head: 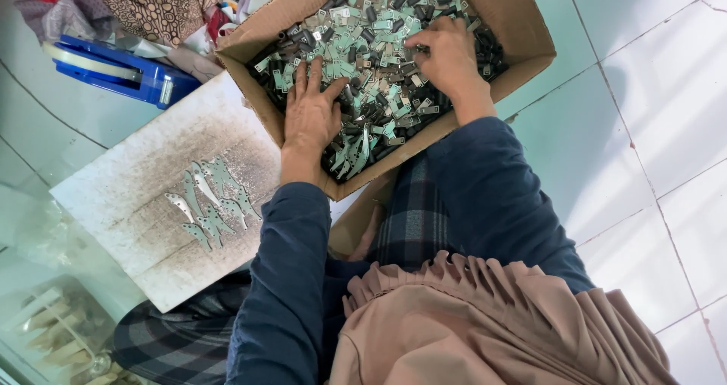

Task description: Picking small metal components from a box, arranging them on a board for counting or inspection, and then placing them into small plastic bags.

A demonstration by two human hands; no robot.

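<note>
Head cam view: both hands are digging in a cardboard box [522, 33] sitting on the floor, tilted so its long axis is running from upper right down to lower left. It's packed with small metal parts [371, 59], greenish and dark, pointing every which way. The left hand [310, 116] is lying flat on the pile, fingers spread, gripping nothing. The right hand [448, 56] is curling its fingertips into the parts; can't tell if it's pinching one. Beside the box, a worn board [144, 180] is carrying a few curved metal blades [208, 203], and a blue tape dispenser [113, 71] is sitting further off.
</note>
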